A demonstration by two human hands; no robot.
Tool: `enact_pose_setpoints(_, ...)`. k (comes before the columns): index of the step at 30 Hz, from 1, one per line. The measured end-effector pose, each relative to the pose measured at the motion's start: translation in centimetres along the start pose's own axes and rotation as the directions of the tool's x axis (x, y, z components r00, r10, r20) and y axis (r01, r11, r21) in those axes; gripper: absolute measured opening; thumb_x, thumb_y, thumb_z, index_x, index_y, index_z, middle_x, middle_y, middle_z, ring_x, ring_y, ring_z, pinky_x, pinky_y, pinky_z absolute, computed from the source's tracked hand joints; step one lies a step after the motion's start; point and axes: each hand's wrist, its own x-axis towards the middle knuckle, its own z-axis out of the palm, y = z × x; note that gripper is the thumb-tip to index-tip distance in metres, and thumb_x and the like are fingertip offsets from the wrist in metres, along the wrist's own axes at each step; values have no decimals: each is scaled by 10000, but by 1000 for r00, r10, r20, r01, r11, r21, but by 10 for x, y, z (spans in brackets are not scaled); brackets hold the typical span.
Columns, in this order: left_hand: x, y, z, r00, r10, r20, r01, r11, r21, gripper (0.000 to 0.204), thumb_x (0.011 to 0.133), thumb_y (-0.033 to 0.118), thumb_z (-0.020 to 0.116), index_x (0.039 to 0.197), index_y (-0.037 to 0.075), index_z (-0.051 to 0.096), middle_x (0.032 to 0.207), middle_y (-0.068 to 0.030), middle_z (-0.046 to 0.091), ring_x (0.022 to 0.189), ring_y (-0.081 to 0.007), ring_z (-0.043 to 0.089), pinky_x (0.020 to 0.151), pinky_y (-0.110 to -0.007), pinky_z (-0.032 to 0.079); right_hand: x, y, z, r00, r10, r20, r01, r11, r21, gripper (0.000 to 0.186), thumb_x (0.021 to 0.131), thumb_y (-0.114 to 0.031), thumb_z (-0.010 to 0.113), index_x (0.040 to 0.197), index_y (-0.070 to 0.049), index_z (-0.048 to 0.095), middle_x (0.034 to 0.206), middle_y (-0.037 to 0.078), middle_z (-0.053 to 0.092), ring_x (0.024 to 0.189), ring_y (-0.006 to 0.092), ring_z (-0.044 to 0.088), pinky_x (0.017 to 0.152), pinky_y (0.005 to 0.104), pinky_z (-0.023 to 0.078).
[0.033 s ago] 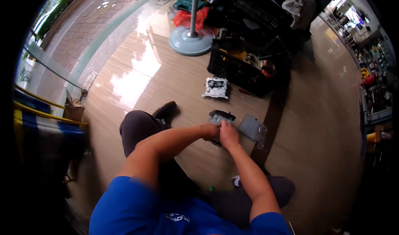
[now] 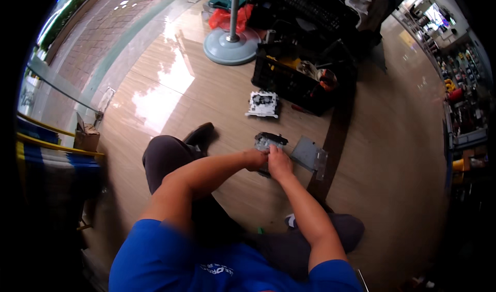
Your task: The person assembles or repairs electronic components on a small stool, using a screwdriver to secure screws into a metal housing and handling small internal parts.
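A dark mechanical assembly (image 2: 269, 137) with a grey upper face lies on the floor in front of me. My left hand (image 2: 256, 158) grips it at the near left with curled fingers. My right hand (image 2: 279, 160) is closed against it from the near right, thumb and fingers together; its fingertips are too small to make out exactly. A flat grey plate (image 2: 305, 151) with a clear piece (image 2: 320, 165) at its end lies just right of them. Farther forward sits a white plastic mechanism (image 2: 262, 104) with dark parts on top.
A black crate (image 2: 271, 70) of tools stands ahead, beside a round pedestal base (image 2: 230, 53), red bag (image 2: 222, 18) and green case (image 2: 229, 0). Yellow-railed racks (image 2: 57, 151) and a cardboard box (image 2: 88, 139) are left; stocked shelves (image 2: 462, 90) line the right. My bent legs flank the work.
The whole scene appears slightly higher and farther left, as the camera has shifted a little. My hands remain closed at the dark assembly.
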Motion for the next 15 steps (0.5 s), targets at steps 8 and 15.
enact_pose_setpoints(8,8,6,-13,932,-209,296,205,978,46,422,769,68,593,1185,36,532,1194,-179,601,1073,-331,594,893,-408,488,0,-21,-34,973,217,82,-224,970,91,385,900,-364,552,1116,-61,454,1017,237,624,894,418,617,761,512,491)
enact_pose_setpoints(15,14,-3,2,947,-181,264,167,983,76,472,797,86,556,1265,83,496,1367,-114,483,1079,-326,597,879,-440,501,-2,-7,-22,985,130,113,-135,990,39,274,919,-303,504,966,-33,507,933,220,645,823,392,647,699,499,519)
